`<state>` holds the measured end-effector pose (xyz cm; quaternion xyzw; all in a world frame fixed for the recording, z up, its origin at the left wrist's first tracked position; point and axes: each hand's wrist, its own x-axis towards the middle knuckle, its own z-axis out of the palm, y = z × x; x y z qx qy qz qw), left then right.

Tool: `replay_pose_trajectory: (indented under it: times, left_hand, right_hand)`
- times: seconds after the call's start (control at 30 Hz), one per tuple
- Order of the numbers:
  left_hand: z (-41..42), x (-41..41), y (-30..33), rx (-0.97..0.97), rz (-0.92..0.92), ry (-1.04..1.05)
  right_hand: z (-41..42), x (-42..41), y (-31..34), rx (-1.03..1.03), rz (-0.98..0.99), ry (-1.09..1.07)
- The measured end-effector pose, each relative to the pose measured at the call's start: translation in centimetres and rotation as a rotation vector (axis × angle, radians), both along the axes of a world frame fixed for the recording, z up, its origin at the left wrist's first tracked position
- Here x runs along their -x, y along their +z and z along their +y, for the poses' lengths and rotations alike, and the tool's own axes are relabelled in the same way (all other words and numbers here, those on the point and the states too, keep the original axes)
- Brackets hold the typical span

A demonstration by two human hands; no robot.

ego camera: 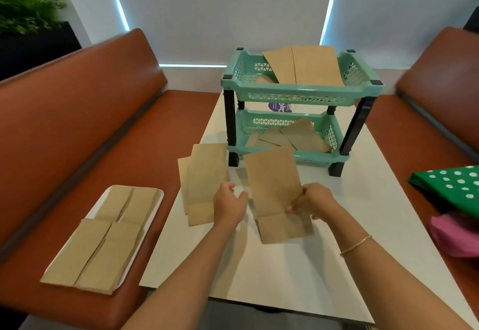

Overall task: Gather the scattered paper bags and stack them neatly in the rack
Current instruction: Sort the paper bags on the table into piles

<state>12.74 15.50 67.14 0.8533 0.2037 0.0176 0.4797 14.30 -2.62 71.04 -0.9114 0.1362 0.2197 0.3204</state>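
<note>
A flat brown paper bag (274,189) is held above the white bench (311,265), just in front of the green two-tier rack (298,91). The right hand (315,201) pinches the bag's right edge, its grip closed on the paper. The left hand (229,204) hovers beside the bag with fingers loosely spread, holding nothing. Two more bags (204,182) lie overlapped on the bench to the left. Bags lean in the rack's upper basket (303,66) and lie in its lower basket (293,138). On the orange seat (64,148), a white tray (155,200) carries further bags (103,239).
</note>
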Motion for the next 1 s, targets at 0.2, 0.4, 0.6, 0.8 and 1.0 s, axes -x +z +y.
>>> replay_pose_trajectory:
  times: [0.2, 0.4, 0.6, 0.8, 1.0]
  left_hand:
    - [4.0, -2.9, -0.1, -0.336, 0.173, 0.198]
    - [4.6, -4.1, -0.9, -0.343, 0.31, 0.208]
    - [4.4, -4.2, -0.7, -0.235, 0.392, 0.276]
    - [5.2, -4.5, 0.1, -0.162, 0.442, 0.163]
    - [7.2, -4.3, 2.0, 0.153, 0.376, 0.072]
  right_hand:
    - [-0.1, -2.3, 0.3, -0.228, -0.132, 0.024]
    - [1.7, -4.4, -0.2, -0.398, -0.15, 0.042]
    - [3.2, -5.3, -1.1, -0.407, -0.15, 0.086]
    - [4.0, -5.6, 0.1, -0.397, -0.128, 0.167]
    - [5.9, -5.7, 2.2, -0.459, -0.052, 0.15]
